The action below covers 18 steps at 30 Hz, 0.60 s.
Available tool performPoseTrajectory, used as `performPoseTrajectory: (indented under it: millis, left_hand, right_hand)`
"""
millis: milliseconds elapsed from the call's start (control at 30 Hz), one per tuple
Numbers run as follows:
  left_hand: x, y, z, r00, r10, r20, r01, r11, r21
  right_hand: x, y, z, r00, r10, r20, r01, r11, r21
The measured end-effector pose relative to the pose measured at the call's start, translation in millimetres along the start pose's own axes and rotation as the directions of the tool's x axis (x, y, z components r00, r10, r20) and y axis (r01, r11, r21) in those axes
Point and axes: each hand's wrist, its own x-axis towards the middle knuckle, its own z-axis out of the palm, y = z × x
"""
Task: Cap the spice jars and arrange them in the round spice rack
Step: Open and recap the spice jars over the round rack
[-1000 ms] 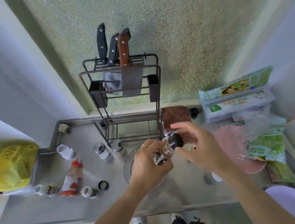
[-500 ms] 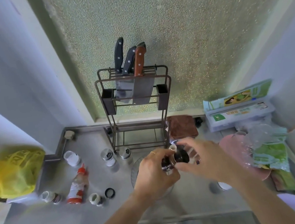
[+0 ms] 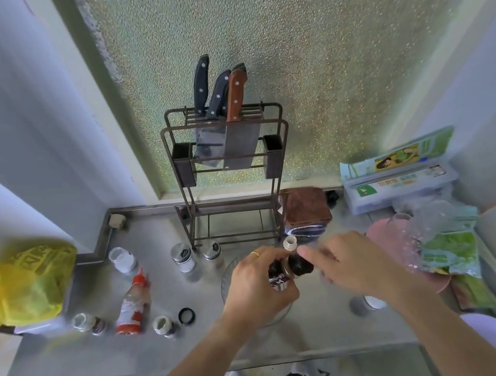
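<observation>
Left hand (image 3: 260, 283) is wrapped round a small dark spice jar (image 3: 279, 273), held tilted above the clear round rack (image 3: 229, 276) at the counter's (image 3: 173, 350) middle, while the right hand (image 3: 348, 264) has its fingers on the jar's black cap (image 3: 300, 266), blurred, so cannot tell if they pinch it or just touch. A pale open-topped jar (image 3: 290, 243) stands just behind the hands. Off to the left: two shakers (image 3: 183, 256), a red-capped bottle (image 3: 133, 305), two uncapped jars (image 3: 163, 325) and a loose black ring (image 3: 186, 315).
</observation>
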Motion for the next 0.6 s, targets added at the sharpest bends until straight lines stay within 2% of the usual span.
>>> performPoseTrajectory:
  millis: [67,100,133,167,233,267,333,367,433,533,600]
  left_hand:
    - [0,-1,1,1.0,-0.01,-0.009,0.011,1.0,0.004]
    - [0,-1,2,1.0,-0.012,-0.014,0.012,1.0,0.006]
    - [-1,-1,3,1.0,-0.011,-0.014,0.011,1.0,0.008]
    - [-1,-2,3,1.0,-0.006,-0.011,0.006,1.0,0.009]
    - [-2,-3,5,1.0,0.004,-0.002,-0.004,1.0,0.013]
    - [-2,-3,6,1.0,0.009,-0.002,-0.009,1.0,0.012]
    - [-3,-4,8,1.0,0.016,-0.017,-0.016,1.0,0.0]
    - [-2,-5,9,1.0,0.017,-0.023,-0.017,1.0,-0.004]
    - [-1,-6,10,0.999,0.028,-0.039,-0.028,1.0,-0.011]
    - [-4,-15,13,0.998,0.046,-0.045,-0.049,0.998,-0.049]
    - [-10,-24,15,0.999,0.003,-0.035,-0.006,0.997,-0.082]
  right_hand:
    - [0,2,-1,1.0,0.001,0.018,-0.002,0.999,0.052]
    - [-2,-1,-3,0.997,0.023,0.079,-0.03,0.996,0.088]
    - [-3,0,-1,0.997,-0.02,0.076,0.009,0.991,0.136]
    - [-5,-4,-3,0.996,0.005,0.092,-0.011,0.998,0.058]
    - [-5,-4,-4,0.996,0.037,0.081,-0.037,0.999,0.005]
    - [-4,-2,-3,0.999,0.03,0.028,-0.03,1.0,-0.001]
    - [-2,0,-2,0.999,0.026,0.03,-0.027,0.998,0.049]
    - [-3,-4,-4,0.997,0.03,0.075,-0.036,0.997,0.07]
    - [-2,-1,2,0.996,-0.021,0.089,0.01,0.993,0.118]
    - [4,7,16,1.0,-0.019,0.02,0.016,0.988,0.156]
    - [9,6,30,1.0,0.003,-0.004,-0.002,0.987,0.16]
